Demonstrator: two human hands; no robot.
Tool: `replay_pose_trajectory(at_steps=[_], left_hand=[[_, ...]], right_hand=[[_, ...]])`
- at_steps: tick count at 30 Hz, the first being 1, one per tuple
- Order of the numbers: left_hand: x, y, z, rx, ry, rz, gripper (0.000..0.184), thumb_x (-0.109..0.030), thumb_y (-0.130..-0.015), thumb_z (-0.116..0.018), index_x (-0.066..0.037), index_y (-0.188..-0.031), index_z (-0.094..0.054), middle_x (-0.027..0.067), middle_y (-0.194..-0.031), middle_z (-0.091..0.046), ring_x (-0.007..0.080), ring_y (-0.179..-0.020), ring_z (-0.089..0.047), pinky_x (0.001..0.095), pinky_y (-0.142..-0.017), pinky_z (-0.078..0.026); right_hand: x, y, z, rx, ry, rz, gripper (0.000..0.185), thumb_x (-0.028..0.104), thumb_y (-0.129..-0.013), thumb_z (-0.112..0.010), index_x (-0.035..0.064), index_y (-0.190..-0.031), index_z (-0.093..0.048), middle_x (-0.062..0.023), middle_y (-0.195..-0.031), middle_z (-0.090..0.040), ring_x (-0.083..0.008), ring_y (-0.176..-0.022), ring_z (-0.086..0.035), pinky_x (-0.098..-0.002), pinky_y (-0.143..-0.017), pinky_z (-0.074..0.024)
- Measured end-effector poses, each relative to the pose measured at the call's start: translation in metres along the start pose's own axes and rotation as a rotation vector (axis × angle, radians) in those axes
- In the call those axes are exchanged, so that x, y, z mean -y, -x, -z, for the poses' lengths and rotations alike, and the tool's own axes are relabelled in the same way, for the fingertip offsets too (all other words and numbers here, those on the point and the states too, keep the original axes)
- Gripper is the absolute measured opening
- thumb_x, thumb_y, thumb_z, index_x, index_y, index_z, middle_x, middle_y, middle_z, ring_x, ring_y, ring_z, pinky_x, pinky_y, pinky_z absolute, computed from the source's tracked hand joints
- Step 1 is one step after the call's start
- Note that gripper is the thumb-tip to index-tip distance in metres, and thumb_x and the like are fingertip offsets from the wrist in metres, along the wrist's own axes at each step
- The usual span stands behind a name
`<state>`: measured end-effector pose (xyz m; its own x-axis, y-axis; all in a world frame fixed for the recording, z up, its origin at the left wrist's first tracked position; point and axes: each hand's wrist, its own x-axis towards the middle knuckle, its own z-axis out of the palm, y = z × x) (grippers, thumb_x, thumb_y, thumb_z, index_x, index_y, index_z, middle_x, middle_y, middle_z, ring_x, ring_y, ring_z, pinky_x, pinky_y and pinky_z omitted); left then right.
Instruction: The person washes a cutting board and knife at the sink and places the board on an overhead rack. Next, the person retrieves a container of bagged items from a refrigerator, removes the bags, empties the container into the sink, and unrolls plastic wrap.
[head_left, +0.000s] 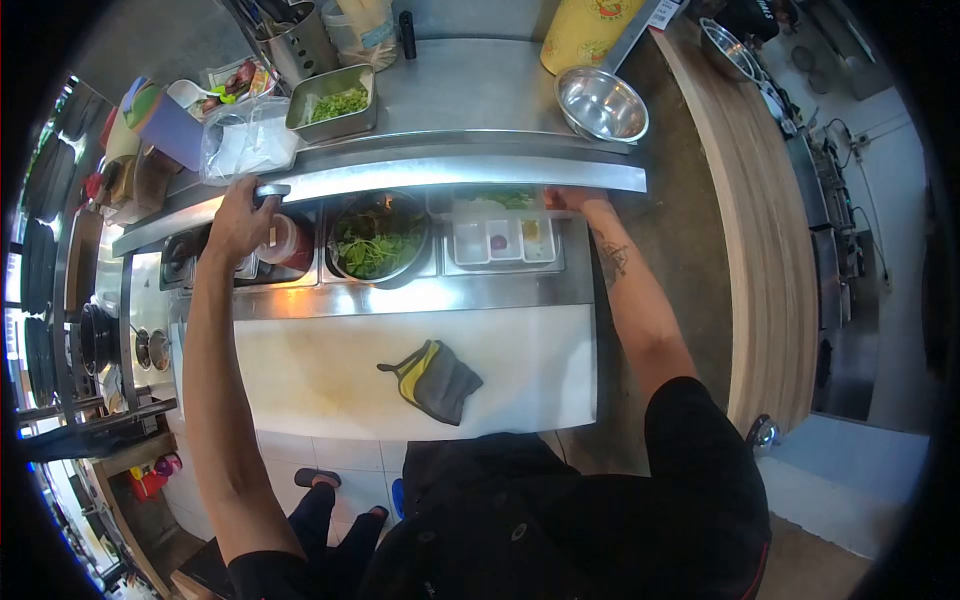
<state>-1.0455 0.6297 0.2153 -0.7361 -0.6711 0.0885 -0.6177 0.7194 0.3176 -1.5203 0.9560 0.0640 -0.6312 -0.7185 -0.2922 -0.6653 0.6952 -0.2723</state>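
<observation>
My left hand [240, 222] is closed around the small handle of a long metal lid [430, 178], which is raised over the recessed pans of a steel counter. Under the lid's right end is my right hand [577, 201]; the lid hides most of its fingers, so their grip does not show. Close to that hand are a clear plastic container [500, 205] with greens and a white divided tray [483, 243] with small bits of food. A round pot of leafy greens [372, 243] sits mid-counter, and a container of red contents [288, 243] stands near my left hand.
On the white cutting board [300, 360] lies a grey and yellow cloth item [435, 383]. Behind the lid are a metal bowl [602, 103], a pan of chopped greens [337, 106] and a plastic bag [248, 140]. A wooden counter [765, 250] runs along the right. Another person's feet [317, 479] show below.
</observation>
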Motion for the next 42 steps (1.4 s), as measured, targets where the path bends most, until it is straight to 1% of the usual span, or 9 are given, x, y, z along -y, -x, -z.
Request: replay_pose_trajectory(at_steps=[4, 7, 10, 13, 21, 28, 34, 36, 42], left_hand=[[0.003, 0.000, -0.001, 0.011, 0.014, 0.034, 0.037, -0.027, -0.090, -0.064, 0.004, -0.110, -0.058, 0.0250, -0.110, -0.059, 0.0407, -0.107, -0.057, 0.0446, -0.094, -0.045], [0.003, 0.000, -0.001, -0.003, 0.034, 0.033, 0.039, -0.029, -0.089, -0.065, 0.004, -0.109, -0.059, 0.0247, -0.109, -0.060, 0.0405, -0.104, -0.058, 0.0446, -0.093, -0.046], [-0.001, 0.002, 0.002, -0.022, 0.008, 0.022, 0.041, -0.031, -0.088, -0.065, 0.004, -0.107, -0.059, 0.0246, -0.108, -0.060, 0.0408, -0.102, -0.059, 0.0450, -0.091, -0.046], [-0.005, 0.004, 0.003, -0.024, -0.020, 0.050, 0.041, -0.033, -0.088, -0.065, 0.003, -0.106, -0.058, 0.0251, -0.110, -0.059, 0.0429, -0.103, -0.058, 0.0468, -0.091, -0.046], [-0.007, 0.007, 0.000, -0.051, -0.012, 0.090, 0.043, -0.034, -0.088, -0.064, 0.002, -0.109, -0.056, 0.0255, -0.115, -0.058, 0.0440, -0.109, -0.056, 0.0484, -0.094, -0.046], [-0.005, 0.009, -0.001, -0.104, -0.043, 0.089, 0.045, -0.035, -0.089, -0.064, 0.001, -0.116, -0.059, 0.0250, -0.118, -0.059, 0.0419, -0.111, -0.058, 0.0478, -0.096, -0.047], [0.005, 0.015, -0.027, -0.055, 0.016, 0.262, 0.050, -0.040, -0.088, -0.061, -0.004, -0.122, -0.064, 0.0252, -0.120, -0.065, 0.0415, -0.111, -0.063, 0.0485, -0.096, -0.051], [-0.019, 0.055, -0.012, -0.109, -0.018, 0.185, 0.035, -0.022, -0.084, -0.055, -0.001, -0.109, -0.066, 0.0269, -0.106, -0.068, 0.0435, -0.101, -0.067, 0.0486, -0.087, -0.055], [-0.013, 0.146, -0.061, 0.215, -0.012, 0.340, 0.036, -0.019, -0.077, -0.062, -0.003, -0.107, -0.070, 0.0235, -0.113, -0.068, 0.0359, -0.105, -0.069, 0.0465, -0.087, -0.057]], right_hand=[[-0.005, -0.008, -0.010, 0.153, -1.089, -0.204, 0.042, 0.036, -0.089, -0.065, 0.0042, -0.116, -0.067, -0.0197, -0.105, -0.072, -0.0354, -0.105, -0.066, -0.0459, -0.092, -0.0511], [0.022, 0.025, 0.019, -0.121, 0.099, 0.096, 0.046, 0.040, -0.089, -0.066, 0.0039, -0.119, -0.066, -0.0199, -0.112, -0.070, -0.0363, -0.108, -0.065, -0.0456, -0.094, -0.0511], [0.011, 0.014, -0.013, -0.424, 0.264, 0.185, 0.050, 0.043, -0.090, -0.063, 0.0048, -0.122, -0.065, -0.0194, -0.123, -0.066, -0.0358, -0.115, -0.063, -0.0444, -0.098, -0.0502], [0.022, 0.016, -0.004, -0.017, 0.187, -0.112, 0.052, 0.044, -0.092, -0.059, 0.0056, -0.126, -0.064, -0.0195, -0.131, -0.062, -0.0352, -0.122, -0.059, -0.0432, -0.102, -0.0485], [0.054, 0.033, 0.004, -0.169, 0.066, -0.209, 0.048, 0.042, -0.091, -0.062, 0.0108, -0.128, -0.064, -0.0163, -0.131, -0.064, -0.0343, -0.122, -0.061, -0.0424, -0.100, -0.0506], [0.019, 0.000, -0.024, -0.173, 0.255, -0.041, 0.043, 0.039, -0.092, -0.060, 0.0083, -0.122, -0.067, -0.0191, -0.126, -0.066, -0.0356, -0.118, -0.063, -0.0438, -0.097, -0.0524], [0.086, 0.138, -0.011, -0.433, -0.429, 0.336, 0.017, 0.018, -0.090, -0.065, 0.0046, -0.100, -0.068, -0.0137, -0.098, -0.070, -0.0311, -0.089, -0.068, -0.0365, -0.078, -0.0525], [0.085, 0.169, -0.062, -0.078, -0.921, 0.568, 0.007, 0.009, -0.097, -0.058, 0.0023, -0.095, -0.057, -0.0011, -0.083, -0.058, -0.0092, -0.077, -0.052, -0.0254, -0.072, -0.0456], [0.184, 0.324, -0.085, 0.560, -0.799, 0.440, 0.023, 0.009, -0.089, -0.073, 0.0019, -0.109, -0.065, 0.0020, -0.082, -0.062, -0.0056, -0.071, -0.055, -0.0217, -0.065, -0.0449]])
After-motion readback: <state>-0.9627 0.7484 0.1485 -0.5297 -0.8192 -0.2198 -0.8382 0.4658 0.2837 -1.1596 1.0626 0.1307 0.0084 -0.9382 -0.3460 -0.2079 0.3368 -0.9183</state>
